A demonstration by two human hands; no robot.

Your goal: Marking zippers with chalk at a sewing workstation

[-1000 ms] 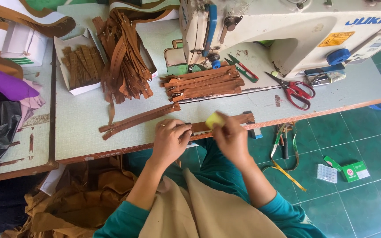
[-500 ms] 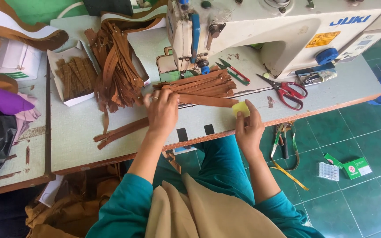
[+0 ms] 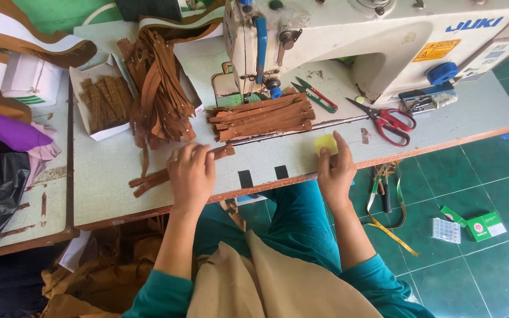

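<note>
Looking down, we see the left hand (image 3: 191,172) lying palm-down and flat, fingers spread, on a long brown leather strap (image 3: 157,176) that runs slantwise across the pale grey table (image 3: 107,194); it presses the strap rather than closing round it. Half a second ago this hand was farther up, at the neat stack of brown straps (image 3: 261,116) in front of the white sewing machine (image 3: 378,35) — now it has come back toward the table's near edge, and the stack lies apart from it. We judge that the hand has returned to the loose strap to steady or shift it.

The right hand (image 3: 335,171) rests at the table's front edge, its thumb and forefinger pinching a small yellow block (image 3: 325,143), perhaps chalk or wax — we cannot tell which. It held the same block a second ago beside the left hand and has since moved rightward, so the two hands now sit well apart.

Around them: red-handled scissors (image 3: 387,121) lie to the right of the stack, small green thread snips (image 3: 313,95) just behind it. A loose heap of brown zippers or straps (image 3: 159,94) spills over the table's left part, beside a white cardboard tray of short brown pieces (image 3: 102,100). Two black tape marks (image 3: 263,175) sit on the table edge between the hands. On the green tiled floor (image 3: 472,171) lies a yellow measuring tape (image 3: 391,232).
</note>
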